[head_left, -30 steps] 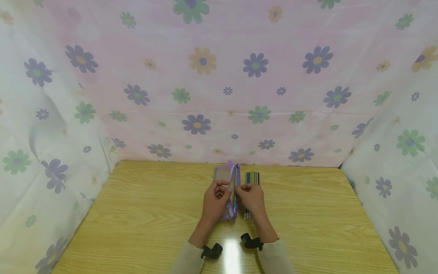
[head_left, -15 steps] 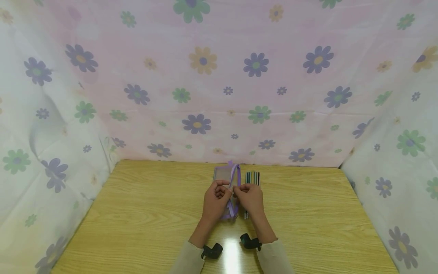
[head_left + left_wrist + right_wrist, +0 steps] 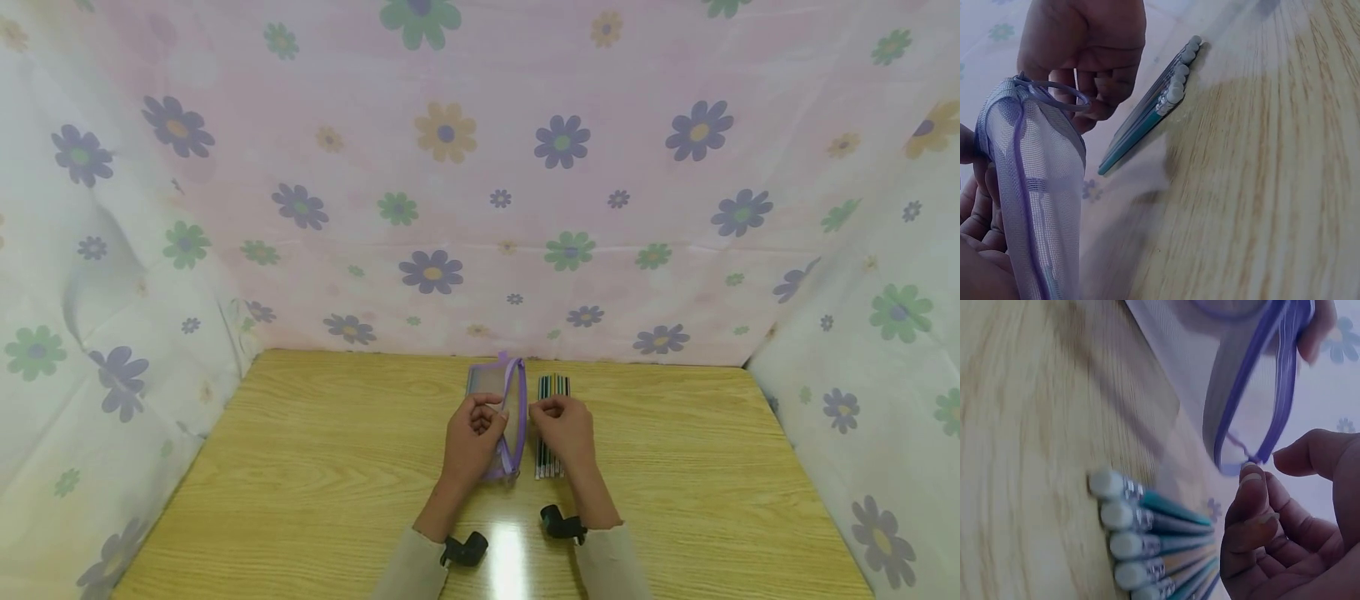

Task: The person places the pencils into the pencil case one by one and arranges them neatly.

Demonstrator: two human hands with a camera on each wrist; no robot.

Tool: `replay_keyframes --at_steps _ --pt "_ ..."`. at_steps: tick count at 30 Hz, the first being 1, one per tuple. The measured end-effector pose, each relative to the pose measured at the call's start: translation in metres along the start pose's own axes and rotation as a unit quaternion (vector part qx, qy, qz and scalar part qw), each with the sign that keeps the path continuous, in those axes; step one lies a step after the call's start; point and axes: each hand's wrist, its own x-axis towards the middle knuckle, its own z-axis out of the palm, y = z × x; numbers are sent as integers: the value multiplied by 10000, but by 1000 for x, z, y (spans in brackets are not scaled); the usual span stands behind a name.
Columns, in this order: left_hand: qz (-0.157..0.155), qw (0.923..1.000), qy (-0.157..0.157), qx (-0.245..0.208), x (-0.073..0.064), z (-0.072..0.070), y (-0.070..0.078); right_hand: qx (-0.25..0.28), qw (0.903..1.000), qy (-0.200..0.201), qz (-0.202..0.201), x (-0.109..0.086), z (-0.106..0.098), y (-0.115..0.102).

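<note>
A purple-edged mesh pencil case (image 3: 485,382) lies on the table with its zipped mouth parted. My left hand (image 3: 471,439) pinches the rim of the mouth between thumb and fingers; in the left wrist view its fingers (image 3: 982,206) are on the mesh. Through the mesh a faint teal strip shows low down. Just right of the case, my right hand (image 3: 564,431) hovers over a row of pencils (image 3: 554,387), thumb and forefinger apart and nothing between them. The right wrist view shows the pencils' white erasers (image 3: 1127,545) side by side; the hand hides their middles in the head view.
The wood-grain table (image 3: 337,467) extends to both sides and in front. Flowered cloth (image 3: 480,167) stands as a wall behind the table and along both sides. Black wrist cameras (image 3: 467,550) sit on both forearms.
A green pencil seen in the case's mouth a second ago no longer shows there. My right hand has drawn out of the mouth to the right, over the pencils. The left hand has stayed put.
</note>
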Motion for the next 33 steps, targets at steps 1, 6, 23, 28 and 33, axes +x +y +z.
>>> replay_keyframes --at_steps 1,6,23,28,33 --pt "0 10000 16 -3 0 0 0 -62 9999 6 -80 1 -2 2" --pt "45 10000 56 -34 1 0 1 -374 9990 129 -217 4 -13 10" --pt "-23 9999 85 -86 2 -4 6 -1233 9921 222 -19 11 -40 24" --pt "-55 9999 93 -50 1 -4 6 -1441 9890 99 315 12 -43 26" --pt "-53 9999 78 -67 1 -4 5 -1592 9863 69 430 12 -46 28"
